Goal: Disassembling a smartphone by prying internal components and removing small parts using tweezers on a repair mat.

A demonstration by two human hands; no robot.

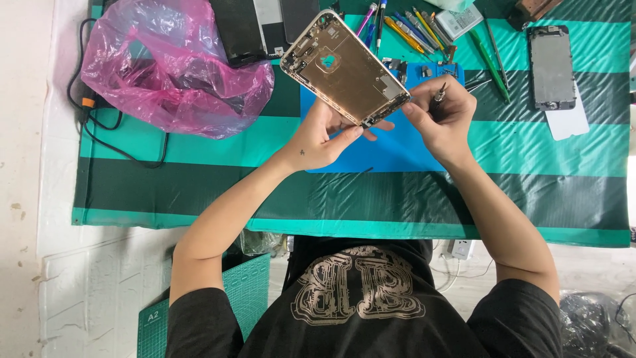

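Left hand (318,136) grips gold metal phone housing (344,66); right hand (440,119) pinches slim dark-tipped screwdriver (440,93) at its lower corner; steady alignment required.

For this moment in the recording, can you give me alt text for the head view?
A person's left hand holds a gold phone housing tilted above a blue mat, while the right hand grips a small screwdriver at the housing's lower corner. Around them on the green striped cover lie a pink plastic bag, assorted tools and a phone screen panel.
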